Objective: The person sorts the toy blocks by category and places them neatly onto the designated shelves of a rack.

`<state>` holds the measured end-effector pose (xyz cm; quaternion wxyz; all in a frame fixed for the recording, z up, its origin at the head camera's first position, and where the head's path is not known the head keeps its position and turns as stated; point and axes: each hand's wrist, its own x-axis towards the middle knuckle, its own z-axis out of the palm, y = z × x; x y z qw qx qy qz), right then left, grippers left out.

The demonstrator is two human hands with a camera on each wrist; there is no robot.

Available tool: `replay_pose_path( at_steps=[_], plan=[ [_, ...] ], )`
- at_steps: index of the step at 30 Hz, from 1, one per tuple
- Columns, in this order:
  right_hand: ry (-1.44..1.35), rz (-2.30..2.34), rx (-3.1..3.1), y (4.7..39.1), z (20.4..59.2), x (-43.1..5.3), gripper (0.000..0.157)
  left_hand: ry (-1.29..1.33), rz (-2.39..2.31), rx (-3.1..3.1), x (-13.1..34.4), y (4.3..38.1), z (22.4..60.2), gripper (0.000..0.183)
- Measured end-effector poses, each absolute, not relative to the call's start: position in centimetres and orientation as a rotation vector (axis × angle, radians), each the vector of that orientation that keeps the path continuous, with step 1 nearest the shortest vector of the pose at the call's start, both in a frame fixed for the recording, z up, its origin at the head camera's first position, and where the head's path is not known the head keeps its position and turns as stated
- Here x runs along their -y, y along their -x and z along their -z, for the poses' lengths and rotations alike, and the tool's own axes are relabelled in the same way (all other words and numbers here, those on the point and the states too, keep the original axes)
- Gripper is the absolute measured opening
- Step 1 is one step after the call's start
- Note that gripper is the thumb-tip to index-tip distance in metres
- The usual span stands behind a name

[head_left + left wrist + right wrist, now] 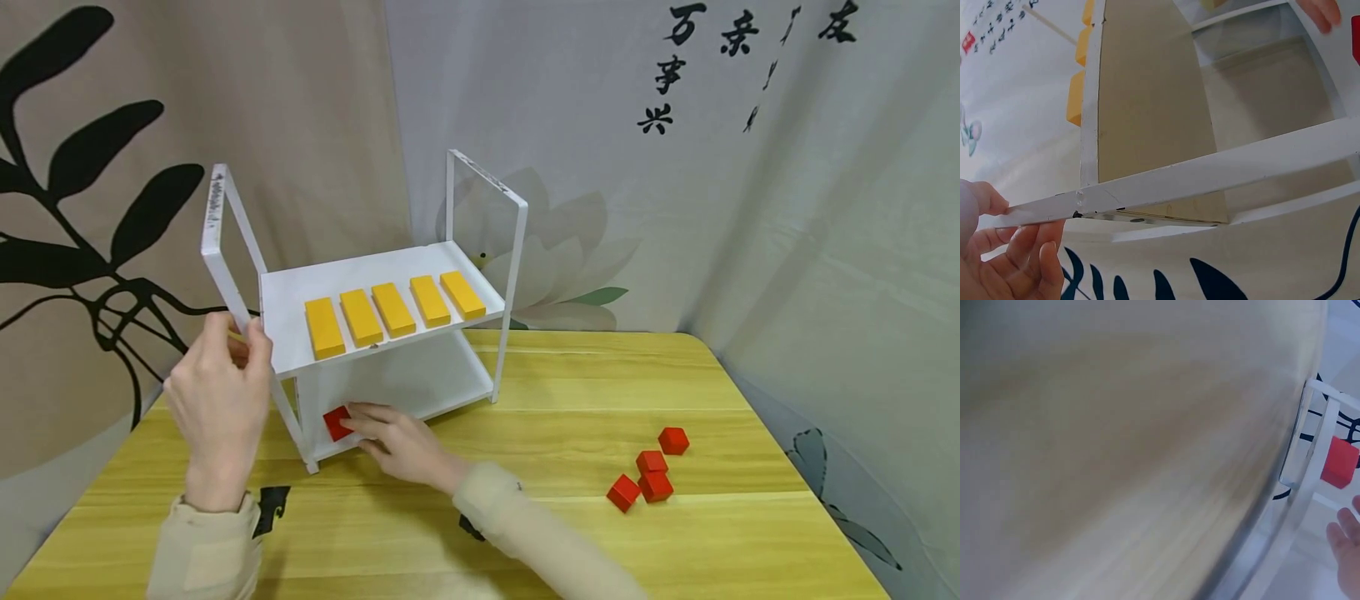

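A white two-tier rack stands on the table. My left hand grips its front left upright, thumb on one side and fingers on the other, as the left wrist view shows with the left hand at the white bar. On the lower shelf, near its front left corner, sits a red cube. My right hand reaches over that shelf, fingers extended and overlapping the cube in the head view. From the right wrist, a gap shows between the red cube and the fingertips.
Several yellow blocks lie in a row on the upper shelf. To the right on the wooden table are several more red cubes, grouped close together. Curtains hang behind the table.
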<state>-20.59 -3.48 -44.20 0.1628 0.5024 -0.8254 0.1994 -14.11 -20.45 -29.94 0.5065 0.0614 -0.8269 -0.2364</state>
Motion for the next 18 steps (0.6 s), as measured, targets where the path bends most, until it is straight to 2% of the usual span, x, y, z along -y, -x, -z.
replay_pose_path(
  at_steps=[7, 18],
  plan=[
    [-1.499, -0.421, 2.299, 20.5, 43.8, -0.6, 0.038, -0.148, 0.566, 1.999, 20.4, 14.1, 29.9, 0.031],
    [-1.457, -0.386, 2.292, 20.3, 43.7, -9.6, 0.04, -0.144, 0.569, 1.997, 20.5, 14.1, 30.0, 0.03]
  ],
)
